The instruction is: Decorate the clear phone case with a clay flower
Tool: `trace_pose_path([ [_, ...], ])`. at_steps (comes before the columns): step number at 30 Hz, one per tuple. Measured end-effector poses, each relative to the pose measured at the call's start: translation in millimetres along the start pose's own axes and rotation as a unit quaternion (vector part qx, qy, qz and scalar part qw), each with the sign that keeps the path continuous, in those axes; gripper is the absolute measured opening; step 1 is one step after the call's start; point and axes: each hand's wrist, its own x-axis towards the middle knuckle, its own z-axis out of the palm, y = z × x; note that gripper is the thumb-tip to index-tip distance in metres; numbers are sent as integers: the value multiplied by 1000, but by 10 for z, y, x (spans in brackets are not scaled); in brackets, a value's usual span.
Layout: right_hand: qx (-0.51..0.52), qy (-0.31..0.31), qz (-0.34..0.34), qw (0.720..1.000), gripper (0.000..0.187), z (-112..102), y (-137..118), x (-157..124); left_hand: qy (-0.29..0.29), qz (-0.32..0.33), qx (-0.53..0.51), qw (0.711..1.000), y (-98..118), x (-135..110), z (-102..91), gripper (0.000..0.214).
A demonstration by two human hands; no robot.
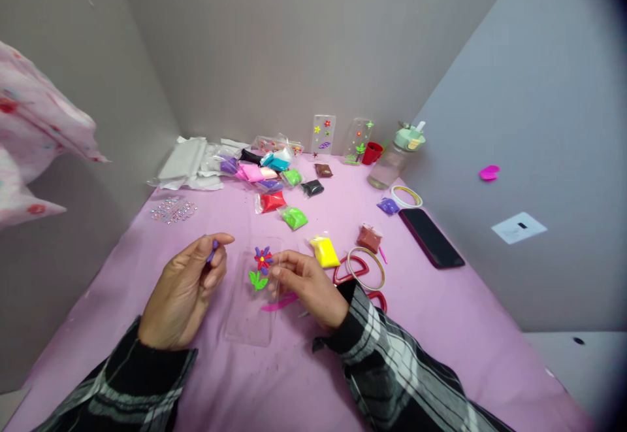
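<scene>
Head view: bench covered w/ pink cloth. L hand closed in a fingertip pinch on a small purple clay piece, held above the bench, just L of a clear phone case lying flat. R hand partly closed, fingers at the case's R edge; grip vs. light touch: cannot tell. On the case sits a clay flower, red & purple petals, yellow centre, w/ green clay leaves below it. Pink clay strip lies just under R hand.

Handling note: work small pcs w/ fingertips only & light pressure, to keep shape. Steady the case w/ the free hand; smooth plastic may slide on cloth.

Nearby: yellow clay pkt just beyond R hand; red clay pkt & green clay pkt further back. Two decorated clear cases stand against the rear wall, near a red cup & water bottle. Black phone lies face-up at R. Rhinestone sheet lies at L.

Labels: no brand or legible text on pkts, bottle or phone; white wall plate unreadable.
</scene>
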Motion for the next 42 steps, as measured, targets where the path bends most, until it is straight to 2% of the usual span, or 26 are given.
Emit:
trace_pose_path([
  [6,25,3,1,1000,33,1,-20,-4,51,-15,16,998,-35,49,-1,36],
  [10,50,6,4,999,34,-9,-32,-4,58,7,24,998,-65,55,-8,35],
  [17,88,1,18,996,36,-3,-66,-13,19,68,81,994,-54,5,10,25],
  [23,103,2,19,994,36,2,-81,-21,12,109,134,985,-127,9,-45,36],
  [27,99,-2,23,995,36,-1,-76,-22,2,116,187,976,-156,20,-67,21],
  [32,36,-22,7,999,41,-19,-21,2,-5,113,187,976,-181,36,-61,21],
  [35,-68,-16,-21,997,39,-55,-18,-4,-10,124,197,973,-184,27,-65,18],
  [37,-224,42,-73,971,36,-81,-54,-34,-12,135,222,966,-180,13,-65,14],
  [39,-382,126,-146,904,33,-90,-117,-81,-15,138,247,959,-174,-4,-53,12],
  [40,-426,153,-182,873,30,-83,-153,-108,-19,136,257,957,-171,-12,-41,11],
  [41,-446,163,-215,853,28,-68,-187,-135,-26,132,265,955,-169,-19,-27,10],
  [42,-447,156,-247,846,25,-44,-218,-161,-36,127,270,954,-168,-25,-11,9],
])
